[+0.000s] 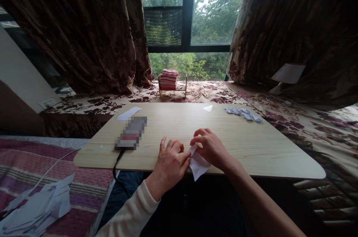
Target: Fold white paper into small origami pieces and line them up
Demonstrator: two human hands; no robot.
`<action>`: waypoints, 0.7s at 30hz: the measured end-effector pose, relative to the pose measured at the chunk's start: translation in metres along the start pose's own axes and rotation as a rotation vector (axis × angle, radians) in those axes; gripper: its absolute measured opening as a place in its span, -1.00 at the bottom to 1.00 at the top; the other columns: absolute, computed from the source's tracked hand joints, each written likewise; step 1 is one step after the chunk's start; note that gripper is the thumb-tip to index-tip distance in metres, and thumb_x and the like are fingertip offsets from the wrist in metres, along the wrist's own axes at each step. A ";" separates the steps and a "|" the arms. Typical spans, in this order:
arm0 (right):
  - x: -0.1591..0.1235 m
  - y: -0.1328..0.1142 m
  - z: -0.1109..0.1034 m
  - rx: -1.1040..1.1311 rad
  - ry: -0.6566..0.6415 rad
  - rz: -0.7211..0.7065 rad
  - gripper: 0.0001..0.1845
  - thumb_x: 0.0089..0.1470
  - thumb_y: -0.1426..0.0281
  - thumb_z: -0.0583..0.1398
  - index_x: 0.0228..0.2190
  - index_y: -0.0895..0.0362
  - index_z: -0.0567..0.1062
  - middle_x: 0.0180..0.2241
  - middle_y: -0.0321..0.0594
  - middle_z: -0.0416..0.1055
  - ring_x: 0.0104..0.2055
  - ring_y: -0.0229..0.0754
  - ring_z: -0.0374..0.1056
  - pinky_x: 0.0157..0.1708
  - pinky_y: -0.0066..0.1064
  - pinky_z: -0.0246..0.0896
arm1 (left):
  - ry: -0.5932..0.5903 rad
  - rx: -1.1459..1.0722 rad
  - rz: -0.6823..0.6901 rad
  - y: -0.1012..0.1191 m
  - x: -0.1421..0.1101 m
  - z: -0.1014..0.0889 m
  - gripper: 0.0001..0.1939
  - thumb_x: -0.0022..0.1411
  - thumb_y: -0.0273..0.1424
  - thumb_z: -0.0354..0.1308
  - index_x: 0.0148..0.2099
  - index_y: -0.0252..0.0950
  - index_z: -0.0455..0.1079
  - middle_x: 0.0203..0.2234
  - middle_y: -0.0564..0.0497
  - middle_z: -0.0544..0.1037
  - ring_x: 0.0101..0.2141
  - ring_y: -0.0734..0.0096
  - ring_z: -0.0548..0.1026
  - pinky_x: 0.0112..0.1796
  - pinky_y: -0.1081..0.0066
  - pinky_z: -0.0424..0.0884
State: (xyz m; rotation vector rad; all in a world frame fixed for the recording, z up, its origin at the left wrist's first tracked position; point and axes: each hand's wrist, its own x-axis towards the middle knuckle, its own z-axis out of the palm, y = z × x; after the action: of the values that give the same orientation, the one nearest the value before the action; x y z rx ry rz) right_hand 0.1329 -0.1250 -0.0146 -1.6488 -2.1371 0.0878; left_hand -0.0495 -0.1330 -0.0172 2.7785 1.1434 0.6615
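Note:
A small folded piece of white paper (199, 165) lies at the near edge of the wooden table (251, 151), its pointed end hanging past the edge. My left hand (171, 158) pinches the paper's left side between thumb and fingers. From the right, my right hand (210, 147) has its fingers closed on the upper part of the same paper, hiding some of it. Several small folded paper pieces (244, 113) sit in a cluster at the table's far right. Toward the far edge lies a white paper triangle (207, 108).
A blurred-out device (131, 133) with a black cable rests on the table's left, near a white paper strip (129, 113). Many paper strips (41, 207) lie on the bed at lower left. Striped cloths fill a small rack (185, 87) by the window; a lamp (288, 73) stands right.

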 end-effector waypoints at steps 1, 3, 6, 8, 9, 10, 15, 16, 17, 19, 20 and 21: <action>0.000 0.000 -0.001 -0.006 -0.005 -0.010 -0.76 -0.04 0.58 0.23 -0.41 0.02 0.62 -0.21 -0.16 0.45 -0.09 -0.04 0.26 -0.15 -0.25 0.18 | -0.007 -0.006 -0.001 0.000 -0.001 -0.001 -0.79 0.27 -0.34 0.04 -0.13 -0.09 0.48 -0.24 0.00 0.45 -0.07 0.24 0.33 0.17 -0.10 -0.15; 0.001 0.001 -0.002 -0.013 -0.018 -0.042 -0.74 -0.05 0.59 0.23 -0.38 0.02 0.62 -0.17 -0.15 0.44 -0.07 -0.03 0.25 -0.12 -0.22 0.17 | -0.017 -0.021 -0.009 -0.001 -0.001 -0.002 -0.78 0.28 -0.34 0.03 -0.12 -0.10 0.48 -0.23 0.00 0.45 -0.07 0.25 0.33 0.17 -0.09 -0.14; 0.001 0.001 -0.003 -0.018 -0.048 -0.113 -0.72 -0.05 0.60 0.23 -0.35 0.00 0.62 -0.09 -0.15 0.40 0.00 -0.04 0.23 -0.07 -0.21 0.15 | -0.020 -0.041 -0.018 -0.002 -0.002 -0.001 -0.77 0.27 -0.35 0.03 -0.10 -0.10 0.48 -0.22 -0.01 0.45 -0.07 0.25 0.33 0.17 -0.09 -0.12; 0.002 0.001 -0.005 -0.021 -0.068 -0.152 -0.74 -0.05 0.59 0.24 -0.37 -0.01 0.62 -0.08 -0.15 0.40 0.02 -0.04 0.22 -0.06 -0.21 0.15 | -0.019 -0.056 -0.014 -0.003 -0.001 0.000 -0.76 0.28 -0.34 0.03 -0.07 -0.09 0.47 -0.21 -0.02 0.46 -0.06 0.24 0.33 0.16 -0.10 -0.12; 0.003 0.001 -0.006 -0.024 -0.077 -0.165 -0.75 -0.05 0.58 0.25 -0.39 -0.01 0.62 -0.08 -0.15 0.40 0.02 -0.03 0.22 -0.06 -0.20 0.15 | -0.019 -0.061 -0.012 -0.003 -0.001 0.000 -0.76 0.28 -0.34 0.03 -0.07 -0.09 0.47 -0.21 -0.02 0.46 -0.06 0.24 0.33 0.16 -0.10 -0.12; 0.004 0.001 -0.008 -0.029 -0.085 -0.174 -0.77 -0.05 0.58 0.26 -0.41 0.00 0.62 -0.08 -0.15 0.40 0.02 -0.03 0.23 -0.06 -0.20 0.14 | -0.020 -0.066 -0.010 -0.004 -0.001 0.000 -0.75 0.28 -0.34 0.03 -0.06 -0.08 0.47 -0.21 -0.02 0.46 -0.06 0.24 0.33 0.16 -0.11 -0.12; 0.008 0.000 -0.013 -0.056 -0.111 -0.186 -0.83 -0.03 0.54 0.27 -0.46 0.03 0.62 -0.14 -0.14 0.44 -0.01 -0.02 0.26 -0.10 -0.21 0.14 | -0.015 -0.069 0.005 -0.006 -0.003 -0.001 -0.77 0.27 -0.35 0.04 -0.08 -0.09 0.48 -0.20 -0.02 0.46 -0.05 0.23 0.32 0.17 -0.11 -0.14; 0.009 -0.001 -0.013 -0.060 -0.115 -0.186 -0.84 -0.02 0.53 0.27 -0.45 0.03 0.62 -0.15 -0.13 0.45 -0.02 -0.02 0.27 -0.11 -0.22 0.14 | -0.011 -0.068 0.009 -0.006 -0.004 -0.001 -0.77 0.27 -0.35 0.04 -0.08 -0.09 0.47 -0.20 -0.02 0.46 -0.04 0.23 0.32 0.17 -0.10 -0.15; 0.011 -0.002 -0.013 -0.062 -0.118 -0.186 -0.84 -0.02 0.53 0.26 -0.45 0.03 0.62 -0.16 -0.13 0.46 -0.03 -0.02 0.27 -0.12 -0.23 0.14 | -0.009 -0.066 0.013 -0.006 -0.005 -0.001 -0.77 0.27 -0.35 0.04 -0.09 -0.09 0.47 -0.20 -0.02 0.47 -0.03 0.23 0.32 0.18 -0.09 -0.16; 0.013 -0.004 -0.013 -0.062 -0.122 -0.185 -0.84 -0.03 0.53 0.27 -0.45 0.03 0.61 -0.19 -0.15 0.46 -0.03 -0.03 0.27 -0.13 -0.25 0.14 | -0.007 -0.064 0.014 -0.005 -0.005 -0.002 -0.77 0.27 -0.35 0.05 -0.09 -0.09 0.48 -0.20 -0.01 0.47 -0.03 0.23 0.32 0.18 -0.09 -0.16; 0.014 -0.005 -0.012 -0.059 -0.124 -0.184 -0.85 -0.04 0.53 0.27 -0.47 0.03 0.61 -0.20 -0.16 0.47 -0.03 -0.03 0.27 -0.14 -0.26 0.14 | -0.004 -0.065 0.006 -0.005 -0.005 -0.001 -0.78 0.26 -0.35 0.05 -0.11 -0.09 0.48 -0.21 -0.01 0.47 -0.04 0.23 0.32 0.17 -0.08 -0.14; 0.015 -0.005 -0.012 -0.056 -0.123 -0.180 -0.85 -0.05 0.53 0.27 -0.47 0.03 0.61 -0.21 -0.17 0.47 -0.04 -0.04 0.27 -0.14 -0.27 0.14 | 0.004 -0.068 -0.009 -0.004 -0.004 -0.001 -0.79 0.27 -0.33 0.06 -0.13 -0.09 0.49 -0.22 -0.01 0.47 -0.06 0.23 0.33 0.16 -0.08 -0.12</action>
State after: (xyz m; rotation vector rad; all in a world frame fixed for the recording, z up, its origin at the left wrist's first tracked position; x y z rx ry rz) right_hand 0.1299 -0.1154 0.0025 -1.5081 -2.3916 0.0765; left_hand -0.0547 -0.1325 -0.0188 2.7151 1.1125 0.6914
